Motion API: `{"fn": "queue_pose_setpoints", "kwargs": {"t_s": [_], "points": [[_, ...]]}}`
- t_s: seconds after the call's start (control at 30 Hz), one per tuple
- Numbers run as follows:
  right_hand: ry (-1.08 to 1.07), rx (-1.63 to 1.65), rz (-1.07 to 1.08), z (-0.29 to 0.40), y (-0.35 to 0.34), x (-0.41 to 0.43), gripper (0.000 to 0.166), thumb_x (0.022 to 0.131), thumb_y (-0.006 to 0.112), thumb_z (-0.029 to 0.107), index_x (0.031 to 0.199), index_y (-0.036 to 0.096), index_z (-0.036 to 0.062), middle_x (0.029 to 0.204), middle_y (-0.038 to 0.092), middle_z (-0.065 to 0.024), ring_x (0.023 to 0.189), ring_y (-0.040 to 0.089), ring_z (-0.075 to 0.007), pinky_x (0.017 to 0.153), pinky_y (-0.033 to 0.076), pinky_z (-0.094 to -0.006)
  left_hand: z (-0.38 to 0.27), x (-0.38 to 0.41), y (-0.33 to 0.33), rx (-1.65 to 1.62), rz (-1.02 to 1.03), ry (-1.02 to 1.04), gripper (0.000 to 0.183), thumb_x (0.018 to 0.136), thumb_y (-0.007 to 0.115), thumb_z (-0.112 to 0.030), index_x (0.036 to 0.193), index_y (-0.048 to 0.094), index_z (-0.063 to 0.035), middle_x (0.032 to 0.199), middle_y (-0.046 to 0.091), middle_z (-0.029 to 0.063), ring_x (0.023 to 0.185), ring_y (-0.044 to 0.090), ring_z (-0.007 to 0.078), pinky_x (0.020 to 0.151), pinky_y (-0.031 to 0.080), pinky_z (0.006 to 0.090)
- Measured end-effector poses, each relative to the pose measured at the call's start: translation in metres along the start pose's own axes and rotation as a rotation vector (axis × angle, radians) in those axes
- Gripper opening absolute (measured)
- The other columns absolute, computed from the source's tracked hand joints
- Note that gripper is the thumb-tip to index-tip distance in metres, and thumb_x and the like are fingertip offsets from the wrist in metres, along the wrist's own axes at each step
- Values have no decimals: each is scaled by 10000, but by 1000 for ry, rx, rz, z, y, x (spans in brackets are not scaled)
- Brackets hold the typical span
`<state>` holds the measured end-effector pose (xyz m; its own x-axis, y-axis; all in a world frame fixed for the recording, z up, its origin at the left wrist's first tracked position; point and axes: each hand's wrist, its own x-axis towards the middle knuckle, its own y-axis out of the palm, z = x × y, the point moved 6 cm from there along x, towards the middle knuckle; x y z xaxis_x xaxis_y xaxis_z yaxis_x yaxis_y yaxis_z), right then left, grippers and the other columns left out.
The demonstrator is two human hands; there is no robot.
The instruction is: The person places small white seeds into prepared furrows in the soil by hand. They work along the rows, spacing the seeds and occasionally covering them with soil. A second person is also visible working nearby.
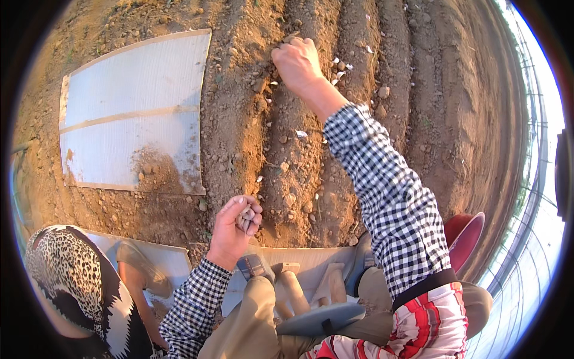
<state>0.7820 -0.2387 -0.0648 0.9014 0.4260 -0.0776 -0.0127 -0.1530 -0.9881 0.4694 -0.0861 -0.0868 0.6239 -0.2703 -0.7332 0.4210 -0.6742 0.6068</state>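
Note:
My left hand [236, 224], palm up at the lower middle, is closed around several small pale cloves [245, 218], which look like garlic. My right hand [297, 63] reaches out to the top middle, knuckles up, with its fingertips down at the soil of a furrow [269, 148]; whether they hold anything is hidden. Loose white cloves [339, 75] lie on the ridge just right of that hand, and one more clove [301, 133] lies on the soil below it. Other cloves are spaced along the furrows.
A whitish panel [134, 89] with soil on it lies at the left. Another panel [309, 253] is under my shoes, beside a low wooden stool [293, 287]. A co-worker in a leopard-print head covering [71, 264] is at lower left. A red bowl-like container [466, 242] stands at right.

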Motion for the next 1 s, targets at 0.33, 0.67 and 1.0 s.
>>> {"fn": "queue_pose_setpoints", "kwargs": {"t_s": [0.33, 0.67, 1.0], "points": [[-112, 290, -90, -34, -25, -79, 215, 959, 631, 280, 841, 663, 104, 705, 611, -9, 683, 607, -137, 670, 537, -349, 3, -6, 4, 30, -8, -36, 212, 1033, 506, -221, 1056, 601, -33, 917, 620, 89, 737, 584, 164, 521, 433, 239], [-323, 284, -66, -23, 19, -214, 157, 828, 743, 233, 832, 656, 102, 719, 585, -23, 703, 585, -164, 645, 500, -340, 12, 7, 14, 17, 72, -69, 225, 1027, 520, -215, 1092, 619, -24, 940, 652, 121, 747, 612, 189, 520, 471, 250], [-571, 476, 3, 26, 14, -275, 152, 773, 671, 199, 887, 591, 139, 794, 539, 5, 751, 569, -173, 703, 433, -336, 8, 1, 6, 40, 0, -58, 214, 1027, 523, -216, 1084, 620, -35, 931, 637, 117, 765, 606, 187, 517, 466, 249]]}}
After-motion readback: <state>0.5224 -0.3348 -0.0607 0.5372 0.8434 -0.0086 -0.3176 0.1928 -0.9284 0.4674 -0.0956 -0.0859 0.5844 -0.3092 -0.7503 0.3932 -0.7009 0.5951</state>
